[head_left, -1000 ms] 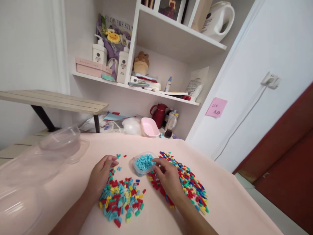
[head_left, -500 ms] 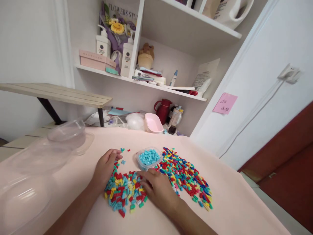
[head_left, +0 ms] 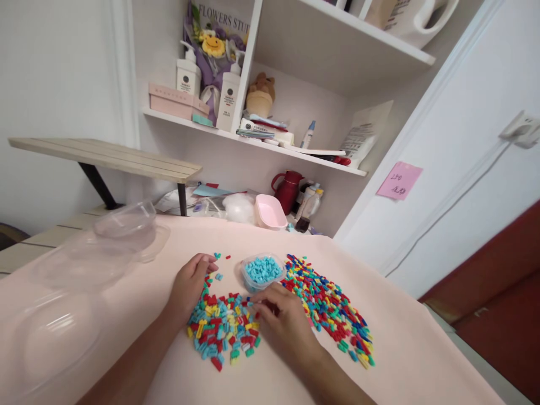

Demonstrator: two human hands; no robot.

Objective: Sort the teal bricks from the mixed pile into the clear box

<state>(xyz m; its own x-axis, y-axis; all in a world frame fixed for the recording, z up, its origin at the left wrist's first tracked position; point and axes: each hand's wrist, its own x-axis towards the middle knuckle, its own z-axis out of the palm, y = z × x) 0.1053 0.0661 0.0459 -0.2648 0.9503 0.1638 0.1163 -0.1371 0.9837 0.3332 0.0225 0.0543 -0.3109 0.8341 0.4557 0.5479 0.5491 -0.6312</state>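
Note:
Small coloured plastic building bricks (head_left: 225, 326) lie in a loose pile between my hands. My left hand (head_left: 192, 281) rests at the pile's far left side, fingers curled with the thumb against them; whatever they hold is hidden. At the pile's right edge, my right hand (head_left: 287, 315) reaches in palm down, thumb and forefinger bent close together among the bricks. Any brick in that pinch is too small to make out. Just beyond its knuckles stands a clear plastic tub (head_left: 243, 277) filled with light blue bricks (head_left: 262, 269). A few single bricks (head_left: 219, 277) lie beside my left fingertips.
A larger mixed brick pile (head_left: 333, 304) spreads to the right. Clear plastic containers (head_left: 80, 264) stand on the left of the pink-covered table (head_left: 405, 337). Behind are a pink bowl (head_left: 270, 212), a red jug (head_left: 288, 191), a small wooden stand (head_left: 105, 157) and shelves (head_left: 253, 138).
The whole view has shifted slightly to the right. My right fingertips have drawn a little rightward over the pile. My left hand stays in the same place beside the bricks.

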